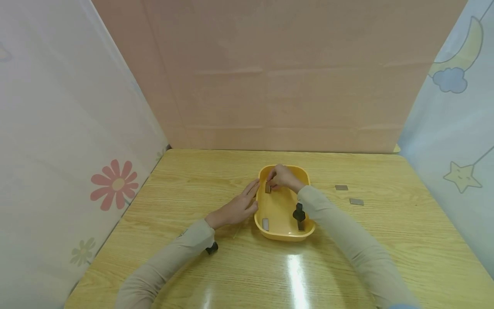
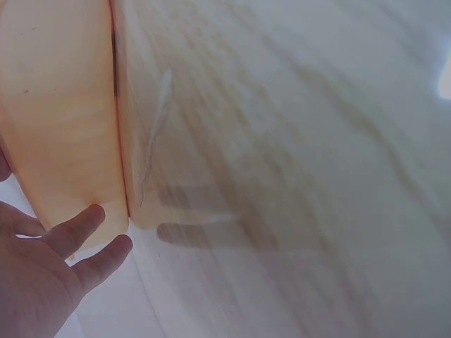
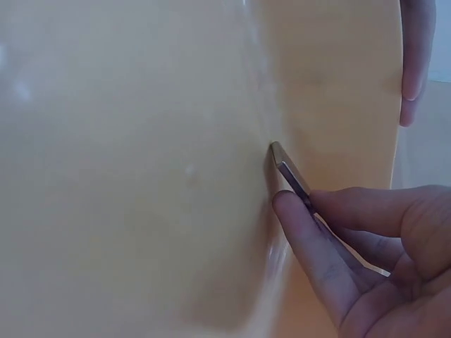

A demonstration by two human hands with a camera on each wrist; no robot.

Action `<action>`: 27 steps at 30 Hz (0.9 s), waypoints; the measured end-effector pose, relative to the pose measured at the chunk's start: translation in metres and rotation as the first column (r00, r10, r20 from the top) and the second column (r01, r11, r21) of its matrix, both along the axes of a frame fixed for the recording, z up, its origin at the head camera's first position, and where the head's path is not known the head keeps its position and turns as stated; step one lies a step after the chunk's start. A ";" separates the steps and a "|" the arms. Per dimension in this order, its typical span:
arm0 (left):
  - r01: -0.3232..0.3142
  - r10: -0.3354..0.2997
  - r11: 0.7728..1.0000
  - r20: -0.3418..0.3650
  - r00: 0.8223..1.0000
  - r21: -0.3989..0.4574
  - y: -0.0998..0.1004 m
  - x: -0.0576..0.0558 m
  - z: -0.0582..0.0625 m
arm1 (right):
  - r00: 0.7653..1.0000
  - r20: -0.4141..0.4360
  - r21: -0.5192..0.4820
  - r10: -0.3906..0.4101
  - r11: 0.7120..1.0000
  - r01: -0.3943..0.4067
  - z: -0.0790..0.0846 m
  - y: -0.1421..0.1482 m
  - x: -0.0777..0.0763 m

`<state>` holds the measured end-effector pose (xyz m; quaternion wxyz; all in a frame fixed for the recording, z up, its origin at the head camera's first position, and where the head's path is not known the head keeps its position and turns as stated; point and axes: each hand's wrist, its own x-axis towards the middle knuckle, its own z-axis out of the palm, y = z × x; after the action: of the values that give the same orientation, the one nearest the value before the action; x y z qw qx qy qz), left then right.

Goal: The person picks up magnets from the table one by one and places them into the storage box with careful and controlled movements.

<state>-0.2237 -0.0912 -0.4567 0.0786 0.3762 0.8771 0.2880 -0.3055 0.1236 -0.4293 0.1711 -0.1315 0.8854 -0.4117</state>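
Note:
A yellow plastic basin [image 1: 283, 237] stands on the wooden table. My right hand [image 1: 284, 177] reaches into its far left part and pinches a small flat rectangular metal plate [image 3: 290, 173] between thumb and fingers. In the right wrist view the plate is tilted, its end by the line where floor meets side wall. Outside, my left hand [image 1: 240, 207] lies along the basin's left wall with fingers extended; the left wrist view shows its fingertips [image 2: 91, 215] at that wall. Inside the basin, one grey plate [image 1: 265, 224] is at the near left corner, another plate [image 1: 301, 225] at the near right.
Two more flat grey plates, a farther one [image 1: 341, 188] and a nearer one [image 1: 356, 201], lie on the table [image 1: 405, 240] right of the basin. A pinkish backdrop [image 1: 285, 107] rises behind the table, with patterned cloth at both sides.

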 end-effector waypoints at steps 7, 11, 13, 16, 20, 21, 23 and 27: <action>-0.006 0.006 1.000 0.008 1.000 0.006 0.000 0.000 -0.001 | 0.999 -0.033 0.020 0.021 1.000 -0.020 -0.001 0.001 -0.001; -0.004 0.004 1.000 0.008 1.000 0.013 0.000 -0.001 -0.002 | 0.999 -0.036 0.030 0.018 0.999 -0.016 -0.002 0.002 -0.001; -0.005 0.005 1.000 0.012 1.000 0.016 0.000 -0.001 -0.001 | 0.999 -0.038 0.030 0.017 0.999 -0.016 -0.001 0.002 -0.001; -0.006 0.006 1.000 0.014 1.000 0.015 0.000 -0.001 -0.001 | 0.999 -0.041 0.029 0.011 1.000 -0.010 -0.001 0.001 -0.001; -0.004 0.003 1.000 0.020 1.000 0.018 -0.001 0.000 0.000 | 0.999 -0.047 0.042 0.009 0.999 -0.007 -0.001 0.000 -0.001; -0.002 0.001 1.000 0.022 1.000 0.020 -0.001 0.000 0.000 | 0.999 -0.048 0.046 0.010 0.999 -0.007 -0.001 0.000 -0.001; 0.001 -0.001 1.000 0.028 1.000 0.026 -0.001 0.000 0.000 | 0.999 -0.050 0.054 0.009 0.999 -0.007 -0.001 0.000 -0.001; -0.001 0.000 1.000 0.033 0.999 0.030 -0.001 0.000 -0.001 | 0.999 -0.048 0.066 0.008 0.998 -0.004 -0.002 -0.001 -0.001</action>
<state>-0.2241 -0.0918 -0.4577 0.0872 0.3722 0.8715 0.3072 -0.3065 0.1227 -0.4308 0.1553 -0.1382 0.9019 -0.3785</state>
